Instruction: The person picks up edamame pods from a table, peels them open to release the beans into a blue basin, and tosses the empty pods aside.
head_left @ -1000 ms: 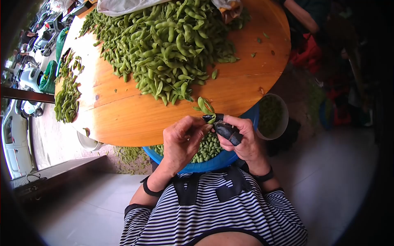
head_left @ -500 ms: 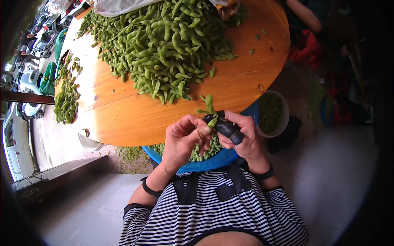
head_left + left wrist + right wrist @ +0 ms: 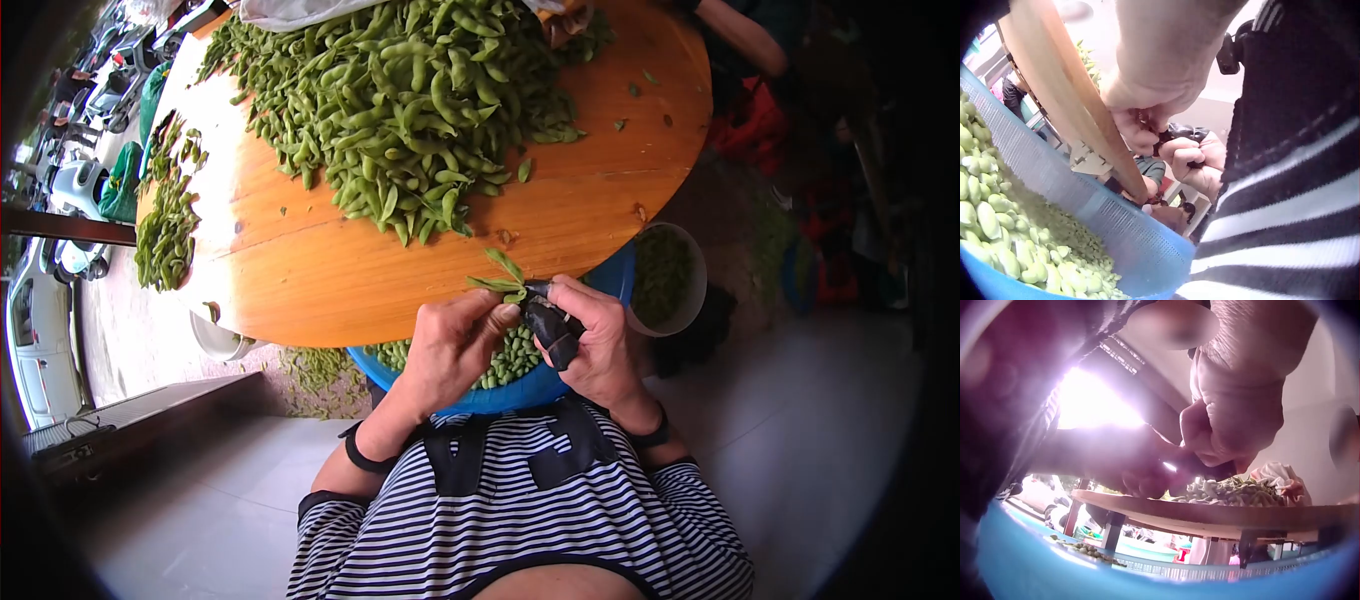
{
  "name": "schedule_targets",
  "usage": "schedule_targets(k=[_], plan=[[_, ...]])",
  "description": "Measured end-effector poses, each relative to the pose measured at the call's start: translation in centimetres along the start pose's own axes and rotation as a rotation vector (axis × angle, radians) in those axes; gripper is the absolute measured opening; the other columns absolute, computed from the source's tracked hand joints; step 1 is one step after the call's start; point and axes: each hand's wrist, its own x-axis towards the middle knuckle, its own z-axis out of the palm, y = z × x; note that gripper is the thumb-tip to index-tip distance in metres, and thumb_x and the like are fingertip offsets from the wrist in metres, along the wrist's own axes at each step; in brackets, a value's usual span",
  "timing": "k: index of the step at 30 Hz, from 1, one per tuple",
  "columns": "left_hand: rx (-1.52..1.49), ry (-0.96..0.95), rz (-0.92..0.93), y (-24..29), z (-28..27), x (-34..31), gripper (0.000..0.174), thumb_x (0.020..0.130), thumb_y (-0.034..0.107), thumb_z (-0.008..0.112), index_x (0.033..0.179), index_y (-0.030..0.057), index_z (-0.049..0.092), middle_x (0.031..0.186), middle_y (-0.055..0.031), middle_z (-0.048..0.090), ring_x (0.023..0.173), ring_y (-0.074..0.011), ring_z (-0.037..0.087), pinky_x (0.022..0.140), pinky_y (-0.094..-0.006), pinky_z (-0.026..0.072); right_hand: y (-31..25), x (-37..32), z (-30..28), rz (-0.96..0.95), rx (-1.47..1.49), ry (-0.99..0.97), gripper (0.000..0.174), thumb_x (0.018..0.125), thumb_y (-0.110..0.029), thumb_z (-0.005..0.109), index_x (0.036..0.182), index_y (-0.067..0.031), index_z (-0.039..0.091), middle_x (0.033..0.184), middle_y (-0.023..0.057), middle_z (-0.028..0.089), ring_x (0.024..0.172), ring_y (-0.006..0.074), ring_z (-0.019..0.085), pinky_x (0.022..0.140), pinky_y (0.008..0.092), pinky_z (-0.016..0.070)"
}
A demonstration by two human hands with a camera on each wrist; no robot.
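Over a blue basket (image 3: 505,402) of shelled green beans (image 3: 513,362), both hands meet at an opened green soybean pod (image 3: 508,266). My left hand (image 3: 452,345) pinches the pod's near end between thumb and forefinger. From the other side my right hand (image 3: 600,340) pinches at the same end, its thumb and forefinger wearing black covers (image 3: 548,328). The halves of the pod spread away above the fingertips. In the left wrist view the curled fingers of both hands meet, and the pod is hidden there.
A big heap of unshelled pods (image 3: 400,120) covers the far part of the round wooden table (image 3: 330,290). A smaller pile of pods (image 3: 168,235) lies at its left edge. A white bucket (image 3: 690,290) stands right of the basket. Another person's arm (image 3: 745,35) shows at the upper right.
The pod has been turned and spread between the fingers, its halves now fanning toward the table. The right thumb has tilted downward; both hands stay over the basket.
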Motion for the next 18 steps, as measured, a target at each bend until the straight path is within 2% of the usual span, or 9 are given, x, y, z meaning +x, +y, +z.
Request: schedule_targets(k=[1,2,4,5,7,10,12,13,18], plan=[[-0.213,-0.083,-0.16,0.2,-0.3,0.0,0.03,0.099,0.022,0.056,0.09,-0.0044,0.067,0.068,-0.0046,0.063,0.054,-0.0105,0.057,0.047,-0.0238,0.0438,0.0,0.0,0.1,-0.001,0.001,-0.003,0.016,0.077,-0.001,0.058,0.091,0.0059,0.055,0.073,0.01,0.048,0.063,0.0189,0.049,0.059,0.0292,0.0413],[-0.212,-0.08,-0.16,0.3,-1.0,0.2,0.03,0.099,0.022,0.056,0.09,-0.0044,0.067,0.068,-0.0046,0.063,0.054,-0.0105,0.057,0.047,-0.0238,0.0438,0.1,-0.1,0.1,0.02,0.051,-0.017,0.016,0.076,-0.001,0.058,0.09,0.006,0.055,0.073,0.0106,0.048,0.063,0.0202,0.049,0.058,0.0295,0.0412],[-0.487,-0.238,-0.339,0.7,-2.2,0.4,0.036,0.101,0.026,0.052,0.089,-0.0048,0.065,0.068,-0.0051,0.063,0.054,-0.011,0.058,0.048,-0.0241,0.0444,0.2,-0.2,0.0,0.044,0.101,-0.034,0.016,0.075,-0.001,0.058,0.089,0.0061,0.054,0.073,0.0112,0.048,0.063,0.0216,0.049,0.058,0.0298,0.0411],[-0.459,-0.25,-0.379,1.3,-2.5,0.4,0.037,0.102,0.027,0.05,0.088,-0.0048,0.063,0.068,-0.0055,0.063,0.054,-0.0105,0.058,0.05,-0.0234,0.0454,0.2,-0.1,-0.2,0.09,0.184,-0.091,0.016,0.074,0.0,0.058,0.088,0.0061,0.054,0.073,0.0118,0.048,0.063,0.0226,0.05,0.058,0.0303,0.0411],[-0.366,-0.24,-0.34,0.8,-2.3,0.2,0.036,0.102,0.026,0.05,0.086,-0.0031,0.062,0.068,-0.0046,0.063,0.055,-0.01,0.058,0.05,-0.0241,0.0458,0.2,-0.1,-0.1,0.135,0.267,-0.148,0.015,0.073,0.001,0.058,0.087,0.0061,0.054,0.073,0.0125,0.049,0.064,0.0237,0.05,0.058,0.0308,0.0412],[-0.172,-0.204,-0.267,0.6,-1.3,-0.5,0.034,0.103,0.025,0.048,0.086,-0.002,0.058,0.067,-0.0053,0.059,0.054,-0.0105,0.056,0.05,-0.027,0.0449,0.3,-0.3,1.2,-0.007,0.019,-0.039,0.017,0.071,0.003,0.06,0.087,0.0048,0.054,0.074,0.0131,0.049,0.065,0.0271,0.052,0.058,0.033,0.0422],[-0.106,-0.036,-0.21,1.2,-0.1,-0.9,0.03,0.103,0.022,0.045,0.09,-0.0028,0.054,0.063,-0.0064,0.055,0.054,-0.0114,0.053,0.051,-0.0285,0.0433,0.0,-0.5,1.6,-0.103,-0.193,0.038,0.021,0.069,0.003,0.062,0.088,0.0033,0.054,0.075,0.014,0.048,0.066,0.0319,0.053,0.058,0.0359,0.0427],[-0.111,0.002,-0.199,0.8,0.3,-1.0,0.025,0.102,0.018,0.043,0.092,-0.0031,0.052,0.061,-0.0061,0.051,0.054,-0.0114,0.049,0.051,-0.0285,0.0414,-0.3,-0.5,1.8,-0.131,-0.212,0.048,0.024,0.067,0.002,0.064,0.089,0.0022,0.054,0.076,0.0145,0.047,0.068,0.0351,0.053,0.058,0.0379,0.0428],[-0.225,0.075,-0.233,-0.4,0.9,-1.4,0.019,0.1,0.012,0.042,0.093,-0.0022,0.053,0.065,-0.0011,0.048,0.058,-0.0079,0.044,0.053,-0.0246,0.0379,-0.3,-0.4,1.9,-0.135,-0.189,0.04,0.02,0.071,-0.001,0.063,0.088,0.003,0.054,0.076,0.0142,0.048,0.066,0.0338,0.053,0.058,0.0372,0.0425]])
